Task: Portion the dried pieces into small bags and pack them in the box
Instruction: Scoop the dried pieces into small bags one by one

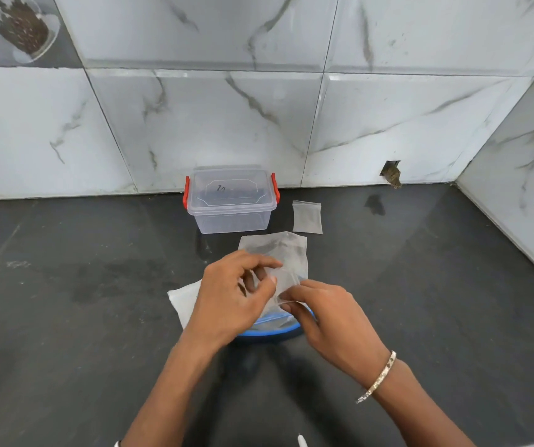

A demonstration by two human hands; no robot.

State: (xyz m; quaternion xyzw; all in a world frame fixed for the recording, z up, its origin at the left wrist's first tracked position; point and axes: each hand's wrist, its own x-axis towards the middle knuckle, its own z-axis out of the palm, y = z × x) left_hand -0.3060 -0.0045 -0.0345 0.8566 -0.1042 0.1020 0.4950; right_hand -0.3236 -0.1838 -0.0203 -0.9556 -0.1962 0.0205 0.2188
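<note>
Both hands hold one small clear bag (pixel 284 287) above a blue-rimmed bowl (pixel 272 333) near the middle of the dark counter. My left hand (pixel 236 295) pinches the bag's left side with thumb and fingers. My right hand (pixel 330 321) pinches its lower right edge. The hands hide most of the bowl, and I see no dried pieces. A larger clear bag (pixel 278 250) lies flat just behind the hands. A clear plastic box (pixel 231 201) with red clips and its lid on stands against the wall. One more small bag (pixel 307 217) lies flat to the right of the box.
A white sheet or bag (pixel 183 301) sticks out from under my left hand. The tiled wall rises behind the box, and a side wall (pixel 517 175) closes the counter on the right. A small hole (pixel 391 174) in the wall sits at counter level.
</note>
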